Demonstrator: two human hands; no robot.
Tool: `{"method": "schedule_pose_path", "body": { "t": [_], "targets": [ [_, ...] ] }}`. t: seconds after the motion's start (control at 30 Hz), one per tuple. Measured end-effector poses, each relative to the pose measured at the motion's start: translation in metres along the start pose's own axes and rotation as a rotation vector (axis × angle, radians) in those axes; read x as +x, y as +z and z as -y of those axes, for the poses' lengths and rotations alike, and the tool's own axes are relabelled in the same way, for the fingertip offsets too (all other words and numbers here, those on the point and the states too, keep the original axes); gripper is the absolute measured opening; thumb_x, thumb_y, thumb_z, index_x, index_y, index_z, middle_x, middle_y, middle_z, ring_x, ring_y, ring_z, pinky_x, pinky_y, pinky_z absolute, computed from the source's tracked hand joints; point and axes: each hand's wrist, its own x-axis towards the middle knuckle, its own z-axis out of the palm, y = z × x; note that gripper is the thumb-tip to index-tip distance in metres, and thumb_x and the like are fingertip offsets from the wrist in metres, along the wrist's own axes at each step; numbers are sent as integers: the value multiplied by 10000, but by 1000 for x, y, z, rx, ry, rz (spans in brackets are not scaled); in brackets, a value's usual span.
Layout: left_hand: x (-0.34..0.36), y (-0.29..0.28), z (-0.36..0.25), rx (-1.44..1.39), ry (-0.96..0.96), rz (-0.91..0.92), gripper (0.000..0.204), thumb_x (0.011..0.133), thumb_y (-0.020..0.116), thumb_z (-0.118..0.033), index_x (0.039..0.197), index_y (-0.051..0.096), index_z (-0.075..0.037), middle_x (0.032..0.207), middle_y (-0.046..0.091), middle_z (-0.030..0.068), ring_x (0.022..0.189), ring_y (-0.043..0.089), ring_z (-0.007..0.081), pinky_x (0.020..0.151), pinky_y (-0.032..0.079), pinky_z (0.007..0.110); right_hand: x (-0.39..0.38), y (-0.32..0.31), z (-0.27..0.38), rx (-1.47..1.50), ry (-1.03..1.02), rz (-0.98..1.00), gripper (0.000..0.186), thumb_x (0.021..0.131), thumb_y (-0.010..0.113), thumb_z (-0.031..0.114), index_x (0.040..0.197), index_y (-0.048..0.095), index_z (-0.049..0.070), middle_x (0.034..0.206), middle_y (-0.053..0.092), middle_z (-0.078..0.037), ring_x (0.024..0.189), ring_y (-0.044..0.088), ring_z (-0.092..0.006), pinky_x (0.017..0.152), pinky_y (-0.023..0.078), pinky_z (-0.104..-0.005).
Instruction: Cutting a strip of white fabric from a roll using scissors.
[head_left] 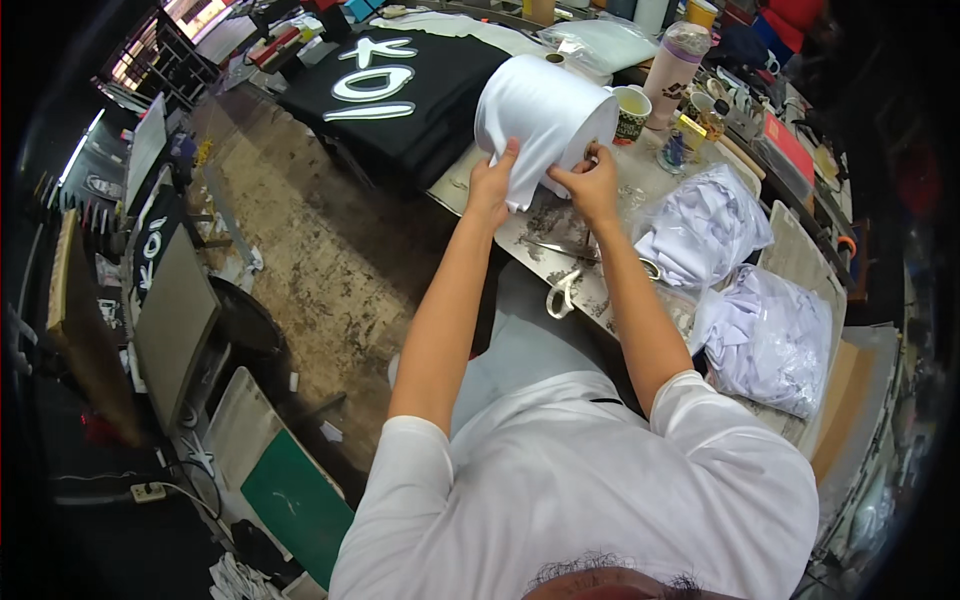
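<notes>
A thick roll of white satin-like fabric point(535, 115) rests at the near left edge of the worktable point(585, 285), its round end turned toward the right. My left hand point(490, 190) is closed on the loose end of the fabric, which hangs down from the roll's near side. At the round end, my right hand point(588, 185) pinches with bent fingers, close to the core; most of what lies between them is hidden. Below the roll, scissors with a white handle point(562, 295) lie on the tabletop. A dark-rimmed ring handle point(650, 268) shows beside my right forearm.
Two clear bags of folded white cloth point(705, 230) lie to the right. Behind them stand a paper cup point(630, 115), a pink tumbler point(678, 75) and small jars point(680, 148). Black printed cloth point(400, 95) covers a surface at the far left. Boards point(172, 320) lean along the left.
</notes>
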Motion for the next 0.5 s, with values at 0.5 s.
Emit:
{"method": "schedule_pose_path", "body": {
  "t": [0.5],
  "targets": [
    [-132, -65, -82, 6, 278, -15, 412, 1004, 594, -265, 1236, 576, 74, 1109, 673, 135, 970, 672, 190, 849, 524, 311, -27, 27, -6, -463, -361, -45, 827, 568, 907, 216, 1192, 471, -108, 1136, 513, -216, 1007, 564, -332, 868, 495, -394]
  ]
}}
